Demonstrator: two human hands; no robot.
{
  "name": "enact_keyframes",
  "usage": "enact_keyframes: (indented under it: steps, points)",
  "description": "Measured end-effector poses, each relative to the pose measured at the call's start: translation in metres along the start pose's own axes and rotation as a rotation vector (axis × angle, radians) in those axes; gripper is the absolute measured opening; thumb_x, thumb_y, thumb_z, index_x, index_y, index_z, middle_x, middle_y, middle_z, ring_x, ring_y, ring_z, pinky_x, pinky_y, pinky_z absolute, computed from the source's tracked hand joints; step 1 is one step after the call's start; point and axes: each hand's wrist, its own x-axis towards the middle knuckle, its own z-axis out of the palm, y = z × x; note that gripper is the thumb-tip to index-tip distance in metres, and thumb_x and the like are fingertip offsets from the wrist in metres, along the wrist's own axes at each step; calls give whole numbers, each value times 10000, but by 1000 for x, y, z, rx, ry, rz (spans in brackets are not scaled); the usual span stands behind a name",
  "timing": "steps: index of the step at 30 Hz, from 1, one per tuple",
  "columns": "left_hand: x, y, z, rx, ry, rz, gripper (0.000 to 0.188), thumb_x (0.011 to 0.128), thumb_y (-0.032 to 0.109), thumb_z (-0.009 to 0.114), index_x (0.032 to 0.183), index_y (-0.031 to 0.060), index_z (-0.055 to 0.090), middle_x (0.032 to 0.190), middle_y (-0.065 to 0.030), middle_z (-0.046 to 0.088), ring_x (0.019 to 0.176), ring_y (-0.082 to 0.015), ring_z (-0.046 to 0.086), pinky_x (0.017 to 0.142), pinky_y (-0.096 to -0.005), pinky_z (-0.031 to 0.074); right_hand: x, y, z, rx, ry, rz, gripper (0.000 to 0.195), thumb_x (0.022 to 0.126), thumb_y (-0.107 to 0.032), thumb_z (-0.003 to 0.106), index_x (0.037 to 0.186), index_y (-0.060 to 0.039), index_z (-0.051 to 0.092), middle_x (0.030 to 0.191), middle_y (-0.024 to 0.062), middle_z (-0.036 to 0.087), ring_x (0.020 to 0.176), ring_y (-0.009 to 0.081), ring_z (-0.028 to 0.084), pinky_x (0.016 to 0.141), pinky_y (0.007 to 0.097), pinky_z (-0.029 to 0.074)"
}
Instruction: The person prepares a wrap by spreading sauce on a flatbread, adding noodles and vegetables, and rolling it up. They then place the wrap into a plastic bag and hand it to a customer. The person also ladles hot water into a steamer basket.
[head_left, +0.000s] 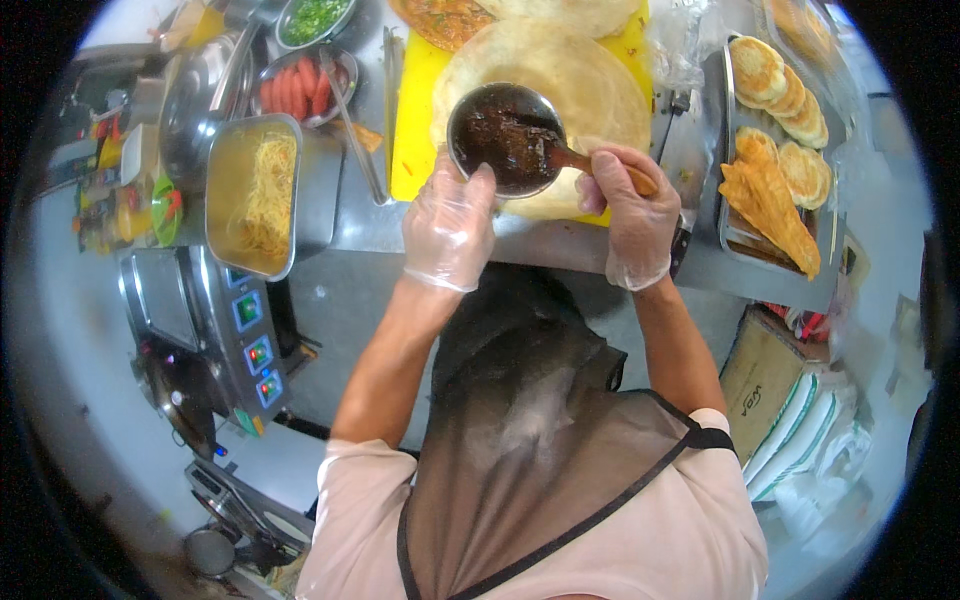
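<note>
My left hand (452, 225), in a clear plastic glove, grips the near rim of a round metal bowl (502, 124) of dark brown sauce. In my gloved right hand (637, 202) is the wooden handle of a brush (574, 159); its head sits in the sauce, so its bristles are hard to make out. Directly beneath the bowl lies a large round flatbread (604, 90) on a yellow cutting board (415, 135). Another flatbread (562, 9) and one with a reddish topping (439, 19) lie beyond it.
Left of the board are metal tongs (356, 150), a bowl of sausages (300, 90), chopped green onions (311, 19) and a metal pan of shredded food (266, 195). A tray (726, 150) of small breads (802, 176) and fried dough (772, 202) stands right, near a knife (680, 240).
</note>
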Motion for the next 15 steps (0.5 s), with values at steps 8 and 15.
enact_keyframes:
  steps: [8, 15]
  points:
    - [-10, 1, 11, 56, 7, -179, 248, 870, 57, 689, 1118, 76, 697, 1158, -232, 678, 908, -400, 707, 743, -473, 594, 46, 13, -12, 454, 51, 226, 230, 1026, -209, 630, 1026, 18, 664, 761, 93, 663, 608, 150, 599, 544, 258, 478]
    - [-50, -13, -16, 107, -17, -402, 353, 796, -8, 761, 1116, 128, 700, 1232, -164, 688, 1023, -377, 712, 800, -469, 603, 142, 45, -14, 157, 79, 71, 201, 994, -211, 688, 982, -11, 689, 787, 88, 691, 641, 144, 629, 588, 276, 520]
